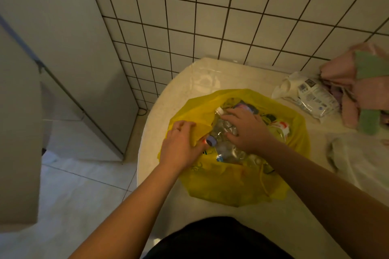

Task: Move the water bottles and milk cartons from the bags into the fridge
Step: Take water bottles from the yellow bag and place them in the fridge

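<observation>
A yellow plastic bag (231, 187) lies open on the pale round table (189, 82). Inside it are several clear water bottles (219, 130), one with a white cap near the top, plus cartons with red print (282, 127) at the right. My left hand (181, 147) grips the bag's left rim and holds it open. My right hand (246, 130) reaches into the bag, its fingers curled around a clear bottle. The grey fridge (69, 52) stands to the left, its door seen edge-on.
A white plastic packet (311, 94) and a pink and green cloth (362, 82) lie on the table's right side, with a white cloth (362, 166) below them. Tiled wall stands behind the table. Light floor tiles (80, 191) lie between the table and the fridge.
</observation>
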`<state>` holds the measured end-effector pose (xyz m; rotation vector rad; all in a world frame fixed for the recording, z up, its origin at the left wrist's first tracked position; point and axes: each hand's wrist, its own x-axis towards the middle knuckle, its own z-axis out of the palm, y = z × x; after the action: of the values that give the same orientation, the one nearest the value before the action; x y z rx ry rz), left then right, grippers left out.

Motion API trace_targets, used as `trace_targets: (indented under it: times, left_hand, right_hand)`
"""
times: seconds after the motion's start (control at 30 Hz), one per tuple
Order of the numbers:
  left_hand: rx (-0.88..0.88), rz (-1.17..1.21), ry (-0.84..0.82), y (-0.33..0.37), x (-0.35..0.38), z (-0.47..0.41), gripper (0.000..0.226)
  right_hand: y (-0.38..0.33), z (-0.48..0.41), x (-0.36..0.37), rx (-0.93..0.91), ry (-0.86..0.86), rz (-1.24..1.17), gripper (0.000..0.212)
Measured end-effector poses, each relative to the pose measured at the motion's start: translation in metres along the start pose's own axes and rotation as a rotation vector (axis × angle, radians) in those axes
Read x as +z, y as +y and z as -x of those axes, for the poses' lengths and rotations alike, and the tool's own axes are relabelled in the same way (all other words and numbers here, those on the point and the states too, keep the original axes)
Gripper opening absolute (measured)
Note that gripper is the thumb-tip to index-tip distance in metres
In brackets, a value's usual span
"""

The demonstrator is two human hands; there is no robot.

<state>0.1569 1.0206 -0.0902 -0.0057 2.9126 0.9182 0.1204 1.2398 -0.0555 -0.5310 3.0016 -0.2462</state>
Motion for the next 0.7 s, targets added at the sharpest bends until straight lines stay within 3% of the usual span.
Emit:
trace_targets:
  times: [0.17,0.3,0.4,0.47,0.57,0.63,0.7]
  left_hand:
    - [-0.053,0.021,0.171,-0.009,0.0,-0.013,0.011]
    - [-0.22,0.059,0.245,-0.03,-0.019,-0.031,0.012]
    - [-0.325,-0.013,0.11,-0.038,-0.023,-0.039,0.02]
    - [-0.26,-0.073,0.115,-0.03,-0.021,-0.036,0.034]
    - [0.102,0.017,0.285,-0.002,-0.023,-0.03,0.036]
    - [0.243,0.054,0.133,0.014,-0.022,-0.036,0.032]
    - [0.222,0.001,-0.084,0.021,-0.018,-0.049,0.044]
  right_hand:
    - [0.004,0.003,-0.001,-0.018,-0.04,0.039,0.064]
    - [0.004,-0.001,-0.003,-0.017,-0.064,0.062,0.068]
    - [0.005,-0.006,-0.006,-0.024,-0.115,0.088,0.069]
    - [0.008,-0.01,-0.009,-0.031,-0.146,0.111,0.071]
    - [0.014,-0.013,-0.013,-0.041,-0.172,0.141,0.075]
    - [0.017,-0.016,-0.015,-0.067,-0.182,0.18,0.077]
    - [0.019,-0.02,-0.015,-0.103,-0.186,0.236,0.079]
